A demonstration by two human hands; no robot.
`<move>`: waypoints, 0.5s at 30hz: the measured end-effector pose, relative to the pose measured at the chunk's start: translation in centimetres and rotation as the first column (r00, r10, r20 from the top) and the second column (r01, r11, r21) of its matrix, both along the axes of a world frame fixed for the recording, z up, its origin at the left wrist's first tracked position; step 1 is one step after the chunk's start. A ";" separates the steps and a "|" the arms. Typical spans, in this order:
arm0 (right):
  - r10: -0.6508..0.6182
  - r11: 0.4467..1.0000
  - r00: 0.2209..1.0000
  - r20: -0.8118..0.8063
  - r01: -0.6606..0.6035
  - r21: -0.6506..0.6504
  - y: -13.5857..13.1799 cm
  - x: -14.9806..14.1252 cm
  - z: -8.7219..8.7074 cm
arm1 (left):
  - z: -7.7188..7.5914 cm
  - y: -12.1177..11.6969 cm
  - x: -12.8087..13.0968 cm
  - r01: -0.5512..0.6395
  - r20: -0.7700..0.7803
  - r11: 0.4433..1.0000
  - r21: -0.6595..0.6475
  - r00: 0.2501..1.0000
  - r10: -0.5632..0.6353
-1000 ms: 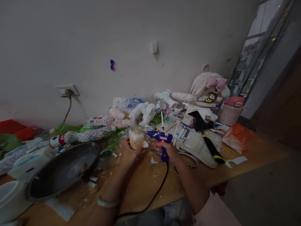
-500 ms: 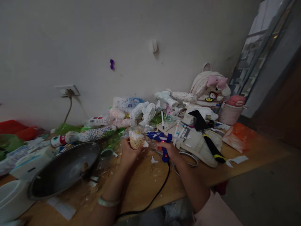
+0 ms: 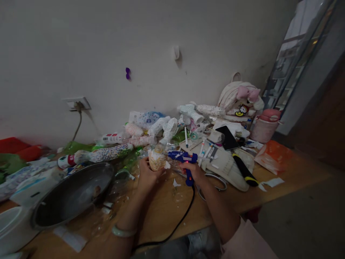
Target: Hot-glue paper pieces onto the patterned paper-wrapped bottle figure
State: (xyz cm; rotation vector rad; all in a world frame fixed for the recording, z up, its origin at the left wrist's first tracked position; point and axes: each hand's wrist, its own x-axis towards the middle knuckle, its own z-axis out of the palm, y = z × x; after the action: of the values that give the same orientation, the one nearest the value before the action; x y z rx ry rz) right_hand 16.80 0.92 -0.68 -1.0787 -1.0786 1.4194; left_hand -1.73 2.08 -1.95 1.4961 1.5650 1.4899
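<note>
My left hand (image 3: 147,175) is wrapped round a small bottle (image 3: 157,160) covered in pale, yellowish patterned pieces, with a clear neck at its top. A white scrap (image 3: 167,165) sticks out from its right side. In my right hand (image 3: 194,171) is a blue glue gun (image 3: 183,157), its red light lit and its nozzle pointing left at the upper part of the bottle. Whether the tip touches the bottle I cannot tell. The gun's black cord (image 3: 180,225) runs down over the table's front edge.
A dark oval pan (image 3: 72,194) and a white tub (image 3: 16,226) stand at left. Behind lie several covered bottles (image 3: 110,153). At right are markers (image 3: 207,151), a phone (image 3: 228,137), a black-and-yellow handle (image 3: 245,171), a pink cup (image 3: 265,127) and a backpack (image 3: 237,93).
The glue gun and both hands are in nearly the same place. The bottle is turned slightly, with more of its neck showing.
</note>
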 end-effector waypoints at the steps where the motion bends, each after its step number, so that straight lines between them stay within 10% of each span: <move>1: 0.003 1.000 1.000 -0.003 -0.003 -0.007 0.0 0.0 0.1 | 0.0 0.0 0.0 -0.004 0.002 1.000 0.004 1.000 0.004; 15: 0.037 0.999 0.993 -0.114 -0.038 -0.009 0.0 0.1 0.4 | -0.8 0.5 -0.3 -0.009 -0.042 0.999 0.042 0.999 0.011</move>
State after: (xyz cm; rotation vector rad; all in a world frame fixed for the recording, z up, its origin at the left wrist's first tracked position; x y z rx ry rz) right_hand 16.86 0.92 -0.28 -0.9776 -1.0144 1.5002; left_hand -2.07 2.56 -2.74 1.5553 1.5767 1.5148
